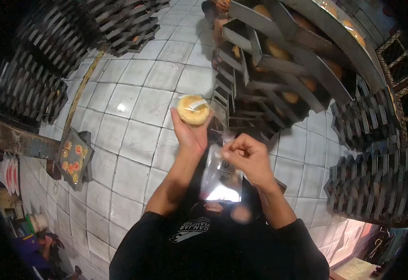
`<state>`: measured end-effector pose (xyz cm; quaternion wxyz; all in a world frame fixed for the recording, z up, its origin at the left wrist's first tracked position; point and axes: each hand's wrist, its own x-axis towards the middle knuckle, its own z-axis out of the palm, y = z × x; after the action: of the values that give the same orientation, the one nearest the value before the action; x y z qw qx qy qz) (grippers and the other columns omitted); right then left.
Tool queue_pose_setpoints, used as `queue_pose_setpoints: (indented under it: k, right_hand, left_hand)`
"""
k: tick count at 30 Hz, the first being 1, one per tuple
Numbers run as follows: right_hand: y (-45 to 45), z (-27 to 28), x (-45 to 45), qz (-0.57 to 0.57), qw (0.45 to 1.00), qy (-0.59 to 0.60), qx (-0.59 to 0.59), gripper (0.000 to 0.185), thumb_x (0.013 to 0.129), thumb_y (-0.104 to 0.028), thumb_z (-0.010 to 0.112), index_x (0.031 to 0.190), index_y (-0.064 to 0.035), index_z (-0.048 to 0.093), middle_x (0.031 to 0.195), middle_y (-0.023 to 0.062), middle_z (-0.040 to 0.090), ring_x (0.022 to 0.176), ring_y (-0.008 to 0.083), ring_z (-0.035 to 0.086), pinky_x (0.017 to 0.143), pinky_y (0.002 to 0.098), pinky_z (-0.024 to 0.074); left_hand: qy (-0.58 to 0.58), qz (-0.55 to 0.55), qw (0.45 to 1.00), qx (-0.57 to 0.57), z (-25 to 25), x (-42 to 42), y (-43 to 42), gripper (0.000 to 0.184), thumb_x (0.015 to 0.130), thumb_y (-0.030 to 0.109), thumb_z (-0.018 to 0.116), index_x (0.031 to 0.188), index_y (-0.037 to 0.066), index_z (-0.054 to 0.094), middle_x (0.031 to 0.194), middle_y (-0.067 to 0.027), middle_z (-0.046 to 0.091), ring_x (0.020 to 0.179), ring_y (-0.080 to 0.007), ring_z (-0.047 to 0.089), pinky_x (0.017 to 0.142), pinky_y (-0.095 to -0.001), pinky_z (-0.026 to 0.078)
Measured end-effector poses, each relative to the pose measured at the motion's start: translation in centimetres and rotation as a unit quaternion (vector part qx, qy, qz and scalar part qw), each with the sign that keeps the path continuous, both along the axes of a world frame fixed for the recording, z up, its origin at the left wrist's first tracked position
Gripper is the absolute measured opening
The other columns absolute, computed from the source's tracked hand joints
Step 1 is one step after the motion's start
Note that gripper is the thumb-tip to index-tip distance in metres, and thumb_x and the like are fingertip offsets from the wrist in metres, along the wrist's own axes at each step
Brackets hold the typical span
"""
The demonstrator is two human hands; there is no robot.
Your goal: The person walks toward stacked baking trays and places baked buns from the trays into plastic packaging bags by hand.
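Observation:
On the upturned palm of my left hand rests a round golden bun, with the fingers curled around its underside. Clear film and a small white label lie on top of the bun. To the right and lower, my right hand is closed in a pinch, thumb against fingers, at the upper end of a clear printed plastic bag. Glare covers the bag's lower end, above my dark shirt. The exact grip of the fingertips on the thin plastic is hard to see.
A tall stack of dark metal trays holding buns rises at front right. More stacked trays stand at far left, others at right. A tray of decorated pastries is at left. Another person is at lower left; a hand shows at top.

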<state>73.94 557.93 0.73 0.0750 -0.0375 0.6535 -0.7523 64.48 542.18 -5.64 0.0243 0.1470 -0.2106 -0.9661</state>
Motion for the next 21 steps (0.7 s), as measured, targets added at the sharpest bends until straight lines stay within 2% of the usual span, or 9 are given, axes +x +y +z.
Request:
queue_pose_setpoints:
  k: [3,6,10,11,13,17,18,20,21]
  right_hand:
    - [0.9,7.5,3.2,0.150,0.943,-0.070,-0.290,0.016,0.089,-0.004,0.075,0.086,-0.0035,0.059,0.091,0.0131,0.071,0.072,0.0119,0.062,0.060,0.0262,0.0489]
    - [-0.9,10.1,4.5,0.325,0.842,0.141,-0.406,0.018,0.086,-0.004,0.079,0.085,-0.0022,0.061,0.088,0.0184,0.072,0.084,0.0268,0.072,0.070,0.0353,0.0560]
    - [1.1,7.2,2.5,0.068,0.989,0.102,-0.078,0.010,0.092,-0.003,0.072,0.098,0.0010,0.066,0.100,0.0176,0.071,0.089,0.0251,0.071,0.073,0.0315,0.0558]
    - [0.7,4.1,1.1,-0.032,0.987,0.133,0.078,0.009,0.093,-0.004,0.071,0.098,0.0010,0.065,0.103,0.0164,0.071,0.089,0.0249,0.071,0.072,0.0308,0.0556]
    - [-0.5,0.8,-0.2,-0.010,0.948,0.217,0.231,0.010,0.092,-0.004,0.070,0.097,0.0005,0.062,0.101,0.0118,0.071,0.086,0.0201,0.070,0.071,0.0295,0.0548]
    - [-1.7,-2.9,-0.8,0.047,0.903,0.269,0.332,0.011,0.087,0.003,0.071,0.087,-0.0006,0.061,0.097,0.0077,0.068,0.082,0.0134,0.063,0.067,0.0276,0.0494]
    - [-1.1,-3.6,-0.4,0.175,0.957,0.161,0.169,0.012,0.086,0.002,0.072,0.086,-0.0010,0.060,0.094,0.0078,0.067,0.082,0.0165,0.064,0.067,0.0283,0.0493]
    - [-0.2,-3.7,-1.0,0.296,0.954,0.051,-0.005,0.014,0.085,0.000,0.074,0.084,-0.0013,0.060,0.090,0.0079,0.065,0.083,0.0197,0.065,0.067,0.0289,0.0492]
    - [0.4,-3.6,-1.1,0.266,0.957,0.046,0.108,0.013,0.086,-0.001,0.073,0.090,-0.0015,0.061,0.093,0.0096,0.066,0.087,0.0216,0.065,0.072,0.0318,0.0499]
  left_hand:
    - [-0.022,-0.016,0.999,0.018,0.4,0.3,-0.5,0.065,0.109,0.056,0.024,0.143,0.005,0.047,0.145,-0.0175,0.051,0.136,-0.0356,0.048,0.115,-0.0634,0.036]
    - [-0.005,-0.057,0.998,0.032,1.4,0.9,0.5,0.067,0.109,0.055,0.023,0.144,0.002,0.046,0.144,-0.0187,0.052,0.135,-0.0368,0.049,0.116,-0.0629,0.037]
    - [0.026,-0.075,0.995,0.065,0.5,0.9,0.2,0.068,0.107,0.059,0.029,0.142,0.004,0.049,0.140,-0.0165,0.056,0.130,-0.0336,0.054,0.111,-0.0600,0.042]
    - [0.036,-0.062,0.995,0.064,0.5,0.6,0.1,0.068,0.107,0.059,0.029,0.142,0.004,0.049,0.140,-0.0165,0.056,0.130,-0.0336,0.054,0.111,-0.0600,0.042]
    - [0.003,-0.100,0.992,0.076,0.3,0.7,0.3,0.069,0.107,0.060,0.030,0.142,0.004,0.049,0.139,-0.0162,0.057,0.128,-0.0323,0.055,0.111,-0.0588,0.043]
    - [0.004,-0.188,0.981,0.041,-0.5,0.2,1.6,0.066,0.108,0.059,0.031,0.139,0.005,0.052,0.136,-0.0144,0.059,0.125,-0.0302,0.057,0.107,-0.0541,0.046]
    - [-0.015,-0.172,0.985,0.030,-1.1,-0.4,1.5,0.064,0.108,0.057,0.032,0.139,0.005,0.053,0.136,-0.0147,0.059,0.123,-0.0304,0.058,0.105,-0.0524,0.048]
    - [-0.011,-0.143,0.989,0.022,-1.0,-1.5,-0.2,0.062,0.109,0.055,0.031,0.139,0.005,0.053,0.136,-0.0158,0.059,0.125,-0.0319,0.057,0.108,-0.0549,0.046]
    - [-0.014,-0.114,0.993,0.016,-1.2,-1.7,-1.2,0.061,0.109,0.053,0.030,0.139,0.004,0.052,0.137,-0.0170,0.058,0.127,-0.0334,0.055,0.111,-0.0574,0.044]
